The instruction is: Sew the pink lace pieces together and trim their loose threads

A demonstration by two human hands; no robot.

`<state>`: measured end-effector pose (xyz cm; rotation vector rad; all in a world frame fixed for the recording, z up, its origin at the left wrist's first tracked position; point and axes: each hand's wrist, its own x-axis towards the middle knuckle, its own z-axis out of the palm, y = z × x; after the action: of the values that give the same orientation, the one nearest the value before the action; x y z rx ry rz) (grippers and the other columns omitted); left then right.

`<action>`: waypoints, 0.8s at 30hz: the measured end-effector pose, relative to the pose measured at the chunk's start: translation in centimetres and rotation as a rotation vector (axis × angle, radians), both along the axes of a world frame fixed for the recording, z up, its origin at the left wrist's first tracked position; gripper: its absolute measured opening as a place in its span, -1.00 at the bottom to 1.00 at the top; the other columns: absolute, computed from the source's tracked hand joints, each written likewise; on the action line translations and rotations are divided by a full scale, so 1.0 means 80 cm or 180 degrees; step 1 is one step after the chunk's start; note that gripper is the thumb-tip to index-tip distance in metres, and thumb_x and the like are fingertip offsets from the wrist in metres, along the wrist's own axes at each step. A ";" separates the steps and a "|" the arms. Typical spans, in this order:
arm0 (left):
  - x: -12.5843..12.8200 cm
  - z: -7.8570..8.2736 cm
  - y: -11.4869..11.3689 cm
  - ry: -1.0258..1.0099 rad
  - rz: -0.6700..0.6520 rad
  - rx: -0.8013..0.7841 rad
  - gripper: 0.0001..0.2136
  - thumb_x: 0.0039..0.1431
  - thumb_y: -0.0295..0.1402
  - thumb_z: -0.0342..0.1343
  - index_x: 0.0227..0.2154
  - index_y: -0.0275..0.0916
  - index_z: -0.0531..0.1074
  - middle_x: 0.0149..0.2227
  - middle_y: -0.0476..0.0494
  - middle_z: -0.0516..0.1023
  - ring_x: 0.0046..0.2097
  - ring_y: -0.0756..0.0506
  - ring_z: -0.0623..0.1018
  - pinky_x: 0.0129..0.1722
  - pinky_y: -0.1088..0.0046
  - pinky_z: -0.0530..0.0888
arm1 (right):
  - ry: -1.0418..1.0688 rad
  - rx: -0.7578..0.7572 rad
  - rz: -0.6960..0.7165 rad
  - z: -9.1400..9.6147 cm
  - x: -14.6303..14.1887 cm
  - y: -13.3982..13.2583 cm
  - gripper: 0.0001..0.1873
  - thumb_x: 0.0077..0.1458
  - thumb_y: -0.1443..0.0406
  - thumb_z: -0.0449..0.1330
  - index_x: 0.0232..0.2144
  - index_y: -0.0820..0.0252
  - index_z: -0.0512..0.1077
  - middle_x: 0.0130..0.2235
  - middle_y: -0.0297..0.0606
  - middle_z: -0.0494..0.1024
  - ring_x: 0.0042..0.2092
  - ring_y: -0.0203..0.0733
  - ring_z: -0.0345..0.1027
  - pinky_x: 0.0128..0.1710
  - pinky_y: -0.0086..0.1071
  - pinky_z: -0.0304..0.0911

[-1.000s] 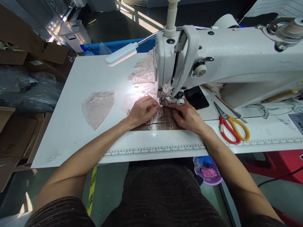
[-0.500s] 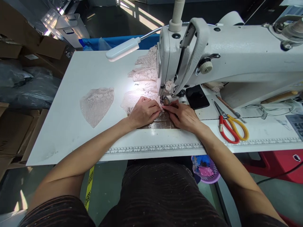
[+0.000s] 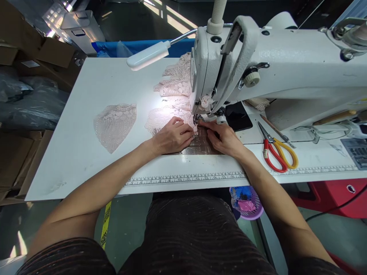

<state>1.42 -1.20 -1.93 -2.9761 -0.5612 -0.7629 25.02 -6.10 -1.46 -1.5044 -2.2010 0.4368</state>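
Pale pink lace fabric [image 3: 163,116] lies bunched at the sewing machine's needle area, under the lamp's light. My left hand [image 3: 174,135] is closed on the lace's near edge, just left of the presser foot [image 3: 197,119]. At the foot's right side, my right hand [image 3: 223,138] reaches in with its index finger stretched out, the thumb apart and the other fingers curled. I see no cloth between those fingers; the fingertip's exact contact is hidden. Below both hands is the shiny metal plate [image 3: 197,147]. A separate lace piece [image 3: 115,126] lies flat to the left.
The white sewing machine [image 3: 286,65] spans the right side. Red-and-yellow-handled scissors [image 3: 276,152], a black phone [image 3: 238,116] and a seam-ripper-like tool [image 3: 278,131] lie right of my hand. A lamp [image 3: 149,55] hangs above. A ruler strip [image 3: 186,179] runs along the front edge.
My right hand's fingers have come away from the lace edge by my left fingers; its index finger now points at the presser foot. My left hand stays on the lace. The view has shifted slightly.
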 end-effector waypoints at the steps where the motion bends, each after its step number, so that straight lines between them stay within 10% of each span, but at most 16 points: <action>1: 0.000 -0.001 0.000 -0.0002 0.0006 0.0015 -0.85 0.32 -0.41 0.06 -0.22 -0.24 0.54 -0.21 -0.17 0.65 -0.28 -0.09 0.57 -0.06 0.14 0.46 | 0.0078 -0.0012 -0.0025 0.000 0.001 0.000 -0.51 0.34 0.31 -0.05 0.23 0.11 0.41 -0.21 -0.16 0.49 -0.38 -0.23 0.35 -0.28 -0.31 0.33; 24: -0.003 0.009 -0.011 0.0384 0.0243 0.0209 -0.76 0.36 -0.38 -0.01 -0.15 -0.29 0.56 -0.12 -0.19 0.62 -0.21 -0.10 0.63 0.23 -0.15 0.36 | -0.1217 0.0042 0.0276 0.020 -0.019 -0.001 -0.53 0.32 0.29 0.00 0.19 0.03 0.47 -0.01 0.01 0.49 -0.13 -0.01 0.40 -0.23 -0.24 0.29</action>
<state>1.18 -2.08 -1.23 -2.8974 -0.6260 -0.5799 23.49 -6.21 0.12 -1.5964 -2.5602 0.1688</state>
